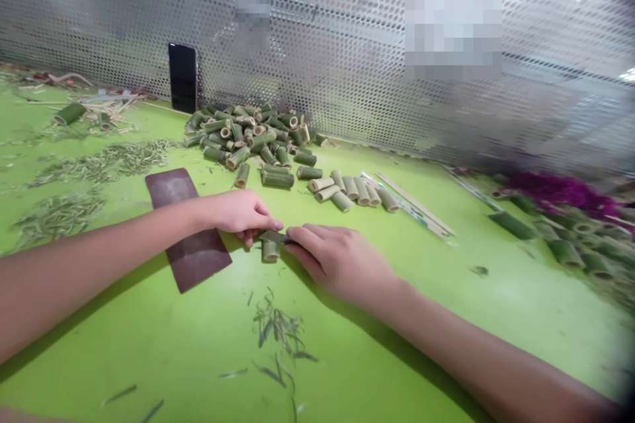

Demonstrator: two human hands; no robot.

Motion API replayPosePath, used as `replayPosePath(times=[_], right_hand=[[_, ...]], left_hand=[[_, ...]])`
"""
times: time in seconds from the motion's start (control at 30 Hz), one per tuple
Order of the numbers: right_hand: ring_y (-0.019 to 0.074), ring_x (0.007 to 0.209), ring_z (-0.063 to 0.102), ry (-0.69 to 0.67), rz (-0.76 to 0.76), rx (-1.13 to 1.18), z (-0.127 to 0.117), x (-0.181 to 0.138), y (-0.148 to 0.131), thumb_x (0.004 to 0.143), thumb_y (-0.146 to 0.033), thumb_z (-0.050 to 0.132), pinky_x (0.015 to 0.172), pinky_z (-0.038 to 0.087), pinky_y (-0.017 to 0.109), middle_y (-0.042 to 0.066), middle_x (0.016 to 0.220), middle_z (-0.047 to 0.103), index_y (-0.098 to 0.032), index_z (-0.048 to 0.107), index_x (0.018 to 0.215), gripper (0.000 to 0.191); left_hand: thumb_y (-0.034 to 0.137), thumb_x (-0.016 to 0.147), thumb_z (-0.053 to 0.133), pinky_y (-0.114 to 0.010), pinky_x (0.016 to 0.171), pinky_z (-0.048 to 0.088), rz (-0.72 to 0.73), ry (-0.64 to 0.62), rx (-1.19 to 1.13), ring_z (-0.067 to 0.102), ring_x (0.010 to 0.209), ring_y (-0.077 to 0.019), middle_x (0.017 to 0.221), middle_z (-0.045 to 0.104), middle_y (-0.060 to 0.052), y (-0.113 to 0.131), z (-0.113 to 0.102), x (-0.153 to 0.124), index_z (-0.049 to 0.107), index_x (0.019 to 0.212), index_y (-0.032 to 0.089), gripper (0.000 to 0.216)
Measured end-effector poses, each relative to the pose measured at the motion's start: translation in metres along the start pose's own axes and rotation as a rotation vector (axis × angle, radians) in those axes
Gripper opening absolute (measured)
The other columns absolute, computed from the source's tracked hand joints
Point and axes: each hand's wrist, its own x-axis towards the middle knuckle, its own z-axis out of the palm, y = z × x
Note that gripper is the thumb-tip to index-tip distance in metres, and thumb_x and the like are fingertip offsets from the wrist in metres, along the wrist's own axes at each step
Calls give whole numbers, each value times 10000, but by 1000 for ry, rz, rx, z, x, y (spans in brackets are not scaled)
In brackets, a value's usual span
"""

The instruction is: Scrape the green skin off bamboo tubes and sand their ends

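Note:
A short bamboo piece (pixel 270 251) stands low on the green table in front of me, its pale, partly peeled side facing me. My left hand (pixel 243 215) is closed at its far left side, with the fingers curled around it and partly hidden. In my right hand (pixel 337 254) is a small knife (pixel 274 236), gripped by its dark handle. The blade lies across the top of the bamboo piece, and my left fingertips are close to or touching it. Thin green shavings (pixel 280 330) are scattered nearer to me. Beneath my left wrist lies a brown sheet of sandpaper (pixel 198 264).
Cut green bamboo pieces (pixel 253 132) are heaped at the back, with several peeled ones (pixel 350 188) to their right. A phone (pixel 183 78) leans against the perforated metal panel (pixel 317 46). More bamboo (pixel 565 253) and purple material (pixel 560 193) lie at right; shavings (pixel 64 215) cover the left.

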Motion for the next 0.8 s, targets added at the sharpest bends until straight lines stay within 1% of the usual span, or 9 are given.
replayPosePath(times=[0.07, 0.17, 0.27, 0.4, 0.57, 0.63, 0.73, 0.8], right_hand=[[151, 633, 592, -56, 28, 43, -1, 0, 1, 1107, -352, 400, 577, 350, 280, 35, 809, 698, -184, 653, 1032, 313], [140, 626, 596, -100, 67, 133, -3, 1, 2, 1105, -354, 414, 563, 349, 264, 34, 829, 707, -192, 644, 1061, 284], [129, 599, 577, -130, 95, 204, -4, 1, 1, 1098, -343, 435, 551, 339, 256, 22, 800, 696, -194, 633, 1027, 258], [124, 587, 557, -155, 97, 217, -5, 1, -1, 1085, -322, 467, 555, 325, 250, 7, 754, 665, -191, 613, 976, 225], [111, 542, 518, -214, 100, 244, -11, -2, -1, 1084, -319, 476, 535, 301, 250, -6, 714, 648, -195, 618, 957, 228], [111, 541, 522, -258, 76, 270, -17, -6, -1, 1086, -322, 471, 535, 312, 251, -10, 709, 650, -198, 628, 949, 242], [116, 582, 553, -316, -13, 297, -22, -12, -2, 1082, -311, 476, 565, 349, 253, -12, 748, 672, -205, 649, 961, 236], [120, 596, 559, -307, -57, 291, -22, -14, -2, 1091, -320, 454, 579, 360, 259, -7, 766, 675, -206, 655, 975, 258]], left_hand=[[647, 821, 743, -258, 595, 460, -7, 6, -8, 612, 528, -136, 551, 654, 31, 0, 1, 0, 717, 756, 202, 451], [639, 826, 740, -265, 615, 478, -3, 12, -15, 645, 573, -151, 571, 665, 21, 1, 2, 0, 705, 742, 199, 449], [633, 827, 736, -266, 618, 476, -5, 10, -10, 650, 593, -154, 585, 671, 14, 1, 2, -1, 698, 730, 196, 449], [635, 819, 735, -272, 642, 473, 11, -9, 30, 632, 579, -147, 586, 674, 22, 1, 1, -1, 706, 727, 203, 443], [642, 835, 714, -276, 658, 467, 31, 5, 63, 622, 573, -143, 585, 672, 29, -5, 2, -1, 723, 751, 211, 440], [647, 848, 701, -278, 662, 466, 32, 15, 73, 623, 578, -144, 597, 681, 25, -8, 1, 0, 729, 766, 212, 444], [662, 851, 692, -279, 661, 471, 34, 8, 71, 641, 605, -151, 639, 711, 14, -12, -1, 1, 734, 797, 216, 451], [673, 853, 686, -278, 645, 465, 37, 1, 70, 643, 608, -154, 652, 722, 7, -14, -2, 1, 733, 798, 218, 461]])
